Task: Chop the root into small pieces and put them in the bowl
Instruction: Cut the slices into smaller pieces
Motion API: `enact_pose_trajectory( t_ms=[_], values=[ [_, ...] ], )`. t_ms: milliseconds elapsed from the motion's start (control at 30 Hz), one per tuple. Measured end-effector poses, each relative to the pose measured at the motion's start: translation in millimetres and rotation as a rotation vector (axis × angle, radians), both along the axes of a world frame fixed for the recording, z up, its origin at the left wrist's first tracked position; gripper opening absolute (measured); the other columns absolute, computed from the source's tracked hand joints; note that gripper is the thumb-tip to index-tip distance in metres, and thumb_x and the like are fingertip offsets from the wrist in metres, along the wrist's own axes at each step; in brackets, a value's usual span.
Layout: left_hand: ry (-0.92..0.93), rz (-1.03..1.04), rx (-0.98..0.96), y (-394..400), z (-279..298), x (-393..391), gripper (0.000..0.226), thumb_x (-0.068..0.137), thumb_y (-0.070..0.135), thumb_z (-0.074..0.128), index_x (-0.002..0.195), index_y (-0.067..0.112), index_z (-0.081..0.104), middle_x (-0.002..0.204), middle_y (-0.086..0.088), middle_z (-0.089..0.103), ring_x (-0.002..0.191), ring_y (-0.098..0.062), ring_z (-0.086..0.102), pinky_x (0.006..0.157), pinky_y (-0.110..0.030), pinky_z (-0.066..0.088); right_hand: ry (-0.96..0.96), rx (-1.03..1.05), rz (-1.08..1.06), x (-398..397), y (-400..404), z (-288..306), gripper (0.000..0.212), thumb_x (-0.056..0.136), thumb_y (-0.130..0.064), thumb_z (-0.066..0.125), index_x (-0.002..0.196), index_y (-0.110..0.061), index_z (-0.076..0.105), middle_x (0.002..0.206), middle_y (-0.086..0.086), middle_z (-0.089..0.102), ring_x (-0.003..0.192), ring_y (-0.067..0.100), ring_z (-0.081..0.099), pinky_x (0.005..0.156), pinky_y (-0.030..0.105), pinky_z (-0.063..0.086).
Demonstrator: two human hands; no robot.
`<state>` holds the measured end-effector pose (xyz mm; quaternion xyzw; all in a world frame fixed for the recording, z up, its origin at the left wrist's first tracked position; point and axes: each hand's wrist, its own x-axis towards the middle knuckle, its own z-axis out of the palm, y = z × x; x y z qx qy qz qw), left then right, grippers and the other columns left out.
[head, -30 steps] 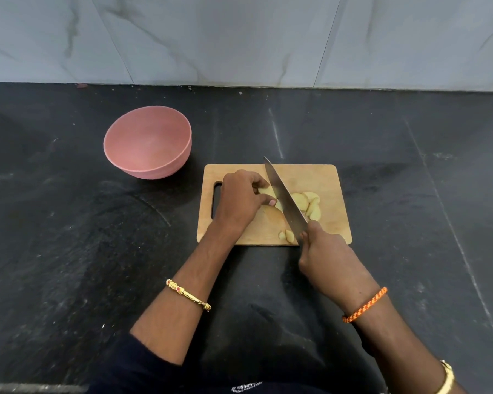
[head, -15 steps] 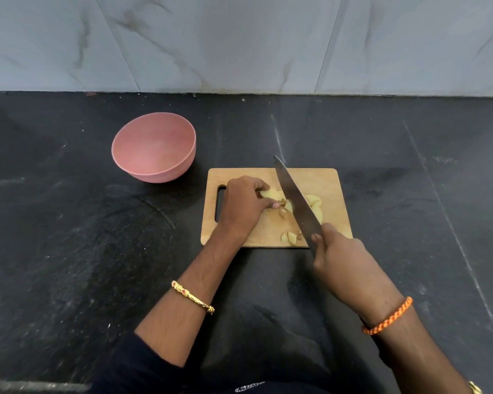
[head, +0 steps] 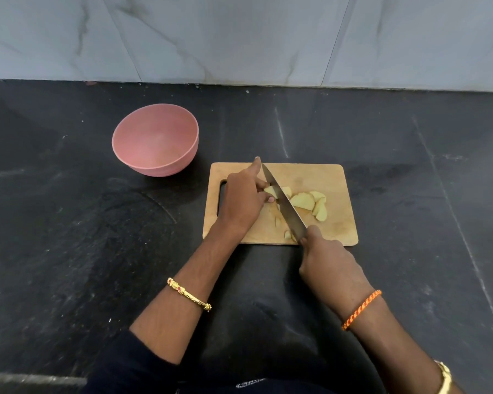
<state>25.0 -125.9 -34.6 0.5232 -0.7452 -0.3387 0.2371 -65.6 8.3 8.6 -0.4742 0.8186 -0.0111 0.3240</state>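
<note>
Items on the black stone counter (head: 69, 251): 1 pink round bowl (head: 155, 139), 1 rectangular wooden cutting board (head: 330, 177) w/ a handle slot at its left end, 1 steel-bladed chef's knife (head: 283, 203), 1 pale yellow peeled root in pieces.

Root location: all on the board. 1 piece (head: 271, 191) sits left of the blade, under the left-hand fingers. A cluster of approx. 4 larger slices (head: 310, 201) lies right of the blade, overlapping; exact count uncertain. 2–3 small bits (head: 287, 234) lie near the board's front edge, partly hidden by the blade. None visible in the bowl.

Left hand (head: 244, 201): fingers curled, pinching the root piece against the board; index finger extended toward the board's far edge, next to the knife tip. This hand covers the board's left-centre area.

Right hand (head: 329, 260): closed round the knife handle, which is fully hidden in the grip. Blade runs diagonally from the front edge to the far edge, between held piece and slice cluster.

Bowl stands upright, left of and beyond the board, not touching it. Grey marbled wall tiles (head: 239, 38) behind. Wrists: 1 gold bangle (head: 189, 294) on left, 1 orange braided band (head: 360, 309) on right.
</note>
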Motion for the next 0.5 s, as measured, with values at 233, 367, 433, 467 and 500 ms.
enact_pose_trajectory(
  t_ms=[233,367,433,467,500],
  values=[
    [-0.001,0.038,-0.001,2,1,1,0.078,0.075,0.009,0.075,0.141,0.008,0.034,0.1,-0.006,0.072,0.095,-0.012,0.066,0.097,-0.028,0.048,-0.015,0.062,0.022,-3,6,6,0.004,0.1,-0.023,0.034,0.103,-0.022,0.037,0.08,0.002,0.053,0.077,0.019,0.058,0.072,0.038,0.054],
    [-0.007,0.056,-0.004,4,1,-1,0.079,0.072,0.013,0.079,0.14,0.01,0.038,0.096,-0.006,0.073,0.092,-0.013,0.067,0.095,-0.032,0.05,-0.021,0.003,-0.002,-8,8,15,0.014,0.101,-0.029,0.031,0.106,-0.021,0.041,0.079,0.003,0.057,0.077,0.022,0.061,0.076,0.043,0.055],
    [-0.006,0.067,-0.014,6,0,-1,0.08,0.071,0.015,0.08,0.139,0.012,0.039,0.093,-0.005,0.073,0.09,-0.013,0.068,0.094,-0.033,0.05,-0.04,-0.041,-0.017,-8,3,17,0.011,0.101,-0.027,0.033,0.104,-0.021,0.041,0.079,0.004,0.058,0.075,0.022,0.061,0.074,0.044,0.055],
    [-0.009,0.066,-0.024,7,0,-1,0.08,0.071,0.016,0.08,0.139,0.012,0.04,0.092,-0.004,0.073,0.089,-0.012,0.068,0.094,-0.031,0.05,-0.047,-0.046,-0.013,-8,2,17,0.01,0.101,-0.027,0.033,0.104,-0.021,0.04,0.08,0.004,0.058,0.074,0.021,0.061,0.074,0.043,0.055],
    [-0.015,0.065,-0.037,9,1,0,0.079,0.071,0.016,0.08,0.139,0.013,0.04,0.091,-0.003,0.073,0.088,-0.012,0.068,0.093,-0.029,0.05,-0.051,-0.045,-0.004,-7,0,16,0.009,0.101,-0.026,0.034,0.104,-0.021,0.04,0.08,0.003,0.058,0.074,0.021,0.061,0.073,0.042,0.055]
  ],
)
